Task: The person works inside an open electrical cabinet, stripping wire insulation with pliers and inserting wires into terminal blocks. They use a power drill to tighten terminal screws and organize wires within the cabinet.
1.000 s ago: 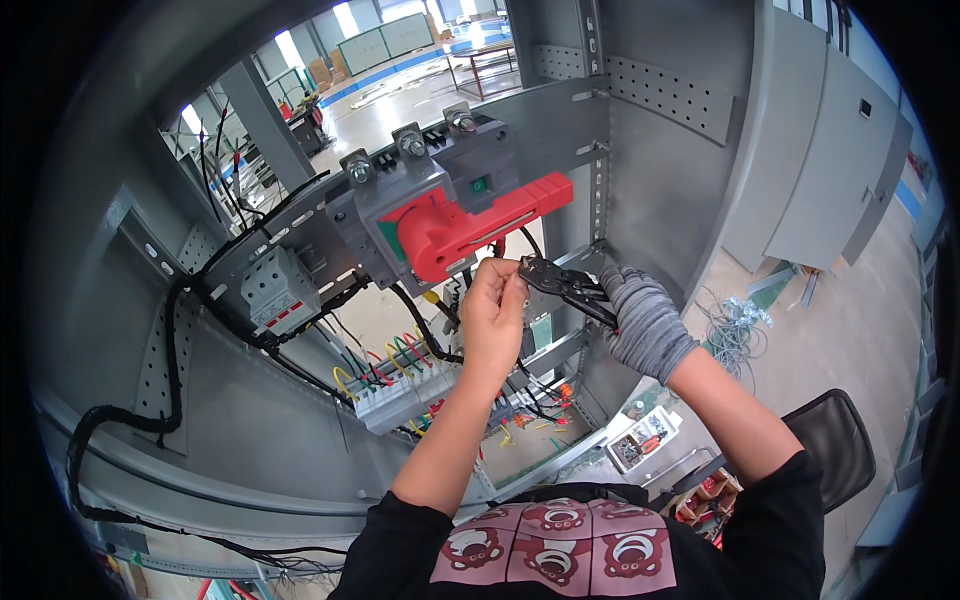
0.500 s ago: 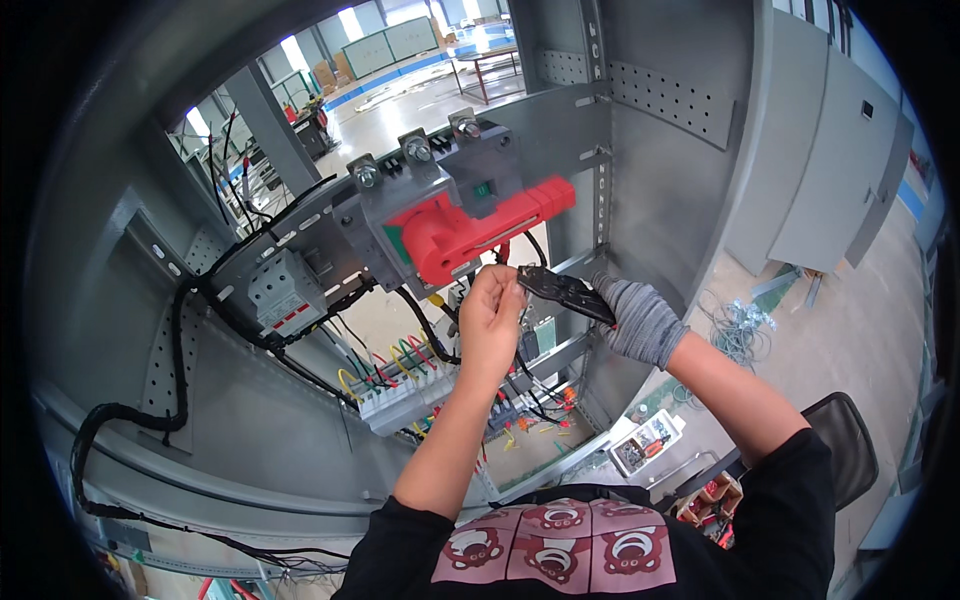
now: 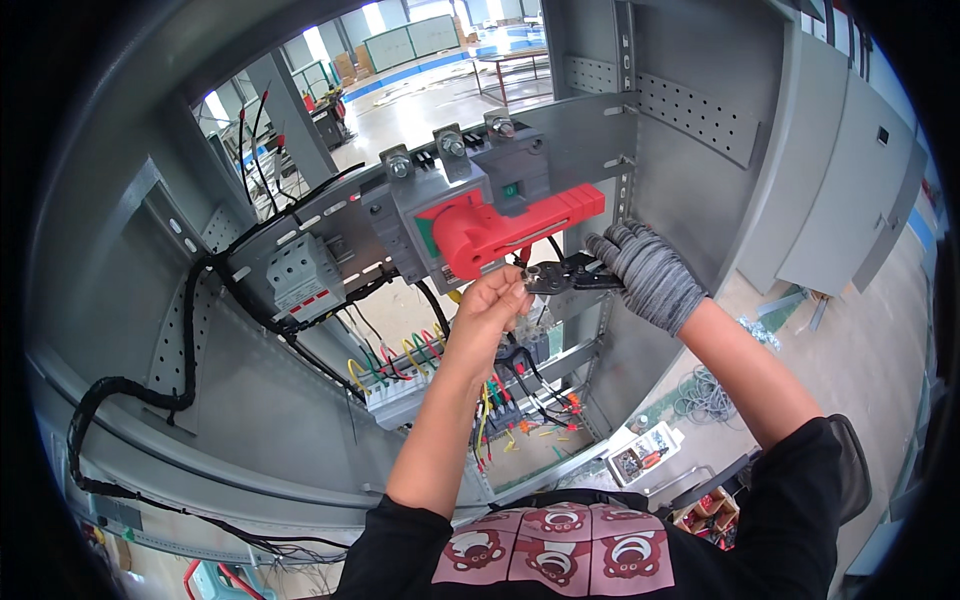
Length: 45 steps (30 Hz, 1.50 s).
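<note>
Our left hand [image 3: 492, 308] presses thumb and finger together at the left tip of the black plier-type tool [image 3: 574, 275], on what we can't tell; probably steadying it. Our gloved right hand [image 3: 650, 276] grips its right end, likely for leverage. Tool's slim, dark; red switch lever [image 3: 520, 232] just beyond.

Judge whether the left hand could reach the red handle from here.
Likely yes: the red handle is uncovered, and the left hand appears just below it, though busy at the tip of the black pliers.
</note>
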{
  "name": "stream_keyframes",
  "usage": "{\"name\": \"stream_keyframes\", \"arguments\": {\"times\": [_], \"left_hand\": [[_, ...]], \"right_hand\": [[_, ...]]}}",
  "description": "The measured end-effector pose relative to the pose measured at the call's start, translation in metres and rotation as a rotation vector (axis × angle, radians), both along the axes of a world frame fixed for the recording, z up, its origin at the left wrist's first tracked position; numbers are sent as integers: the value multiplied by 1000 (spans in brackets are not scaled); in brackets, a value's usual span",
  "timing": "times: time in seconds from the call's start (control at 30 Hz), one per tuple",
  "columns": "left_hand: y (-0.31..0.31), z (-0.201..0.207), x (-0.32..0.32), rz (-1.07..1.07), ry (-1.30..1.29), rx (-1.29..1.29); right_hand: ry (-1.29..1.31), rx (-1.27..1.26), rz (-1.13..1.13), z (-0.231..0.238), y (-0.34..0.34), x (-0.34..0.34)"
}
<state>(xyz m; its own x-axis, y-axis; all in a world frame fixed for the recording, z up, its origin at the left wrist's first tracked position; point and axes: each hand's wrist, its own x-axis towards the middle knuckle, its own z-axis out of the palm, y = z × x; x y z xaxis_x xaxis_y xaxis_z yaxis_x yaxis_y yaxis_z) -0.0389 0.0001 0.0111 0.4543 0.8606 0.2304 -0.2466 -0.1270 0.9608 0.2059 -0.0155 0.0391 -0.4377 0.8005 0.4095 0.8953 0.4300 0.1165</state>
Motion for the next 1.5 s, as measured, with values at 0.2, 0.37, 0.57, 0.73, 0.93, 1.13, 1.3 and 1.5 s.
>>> {"name": "stream_keyframes", "arguments": {"times": [0.2, 0.37, 0.57, 0.73, 0.93, 1.13, 1.3, 1.5], "left_hand": [[3, -5, -1, -9, -36, -3], [-1, -10, 15, 103, -60, 60], [2, -20, 18, 247, -42, 148], [2, -24, 26, 227, -51, 210], [2, -20, 26, 184, 0, 252], [1, -23, 21, 164, 48, 286], [11, -25, 18, 161, 108, 279], [9, -22, 21, 176, 105, 281]], "right_hand": [[128, -207, -45, -16, -2, -4], [178, -224, -58, -25, -11, 1], [101, -93, -173, -6, -30, -19], [147, -48, -186, -12, -33, -19], [353, -233, -118, -23, -28, -9], [401, -295, -120, -36, -24, -9], [389, -208, -88, -39, -24, -14], [387, -225, -141, -34, -22, -16]]}}
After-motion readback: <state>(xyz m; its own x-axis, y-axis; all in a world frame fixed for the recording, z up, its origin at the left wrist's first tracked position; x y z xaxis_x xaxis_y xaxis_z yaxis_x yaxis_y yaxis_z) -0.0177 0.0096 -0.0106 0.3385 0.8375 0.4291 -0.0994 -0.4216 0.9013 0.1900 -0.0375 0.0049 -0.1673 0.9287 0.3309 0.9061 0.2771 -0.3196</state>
